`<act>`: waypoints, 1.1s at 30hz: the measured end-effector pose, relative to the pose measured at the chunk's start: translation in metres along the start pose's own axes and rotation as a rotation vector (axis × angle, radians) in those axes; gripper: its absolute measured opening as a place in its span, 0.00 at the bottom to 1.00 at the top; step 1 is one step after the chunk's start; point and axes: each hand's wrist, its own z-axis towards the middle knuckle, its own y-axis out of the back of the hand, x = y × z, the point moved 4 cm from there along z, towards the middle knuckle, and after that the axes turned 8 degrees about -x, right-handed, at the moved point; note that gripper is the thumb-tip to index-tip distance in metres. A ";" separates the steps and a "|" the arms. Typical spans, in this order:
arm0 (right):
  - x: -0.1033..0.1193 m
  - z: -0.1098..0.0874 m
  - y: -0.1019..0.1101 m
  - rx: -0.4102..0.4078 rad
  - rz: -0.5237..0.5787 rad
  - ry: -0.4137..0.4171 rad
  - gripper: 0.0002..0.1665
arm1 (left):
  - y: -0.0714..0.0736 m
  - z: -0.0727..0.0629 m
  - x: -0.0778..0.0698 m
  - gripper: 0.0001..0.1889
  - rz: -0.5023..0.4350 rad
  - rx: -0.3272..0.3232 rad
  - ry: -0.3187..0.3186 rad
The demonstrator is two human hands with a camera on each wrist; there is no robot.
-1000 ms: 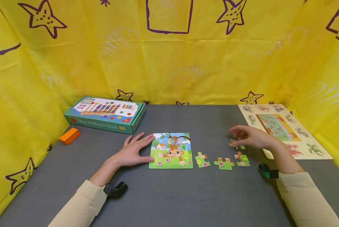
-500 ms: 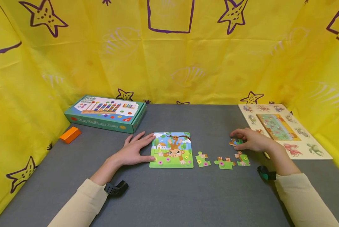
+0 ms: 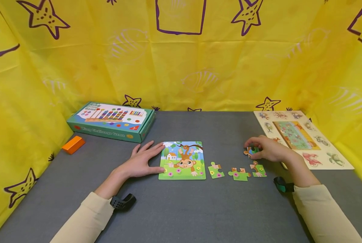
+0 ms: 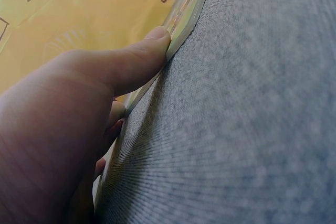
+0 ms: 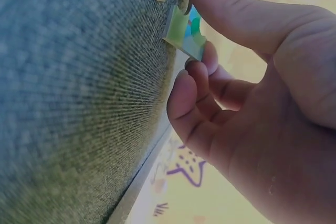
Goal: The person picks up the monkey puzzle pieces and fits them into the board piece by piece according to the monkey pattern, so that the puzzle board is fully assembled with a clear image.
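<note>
The left hand (image 3: 142,164), fingers spread, touches the edge of the monkey puzzle (image 3: 182,162) on the desk (image 3: 181,209), and the right hand (image 3: 269,149) pinches a loose piece (image 3: 249,153) near three other pieces (image 3: 240,175), so this looks like the picking-up part, and next calls for a gentle lift.

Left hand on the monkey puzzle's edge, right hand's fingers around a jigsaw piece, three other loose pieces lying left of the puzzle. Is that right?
Not quite: the three other loose pieces lie to the right of the monkey puzzle, as the head view shows. The left hand and right hand are as you say.
</note>
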 end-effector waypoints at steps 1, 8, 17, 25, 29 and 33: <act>0.001 0.000 0.000 0.000 0.003 -0.001 0.18 | 0.000 0.000 0.000 0.48 0.000 0.001 -0.001; 0.004 -0.002 0.000 0.028 0.039 0.035 0.16 | -0.001 0.001 0.000 0.48 0.001 0.005 0.001; 0.001 -0.004 0.005 0.079 0.077 -0.020 0.14 | -0.001 0.001 -0.001 0.48 0.003 0.000 0.004; 0.019 0.000 0.011 0.007 0.080 0.045 0.15 | 0.000 0.000 0.000 0.48 0.009 -0.003 0.004; 0.033 0.004 0.005 -0.004 0.101 0.086 0.15 | -0.001 0.001 0.000 0.48 0.003 -0.004 -0.001; 0.047 0.011 -0.005 -0.004 0.084 0.120 0.14 | 0.000 0.000 0.000 0.48 0.002 -0.007 -0.001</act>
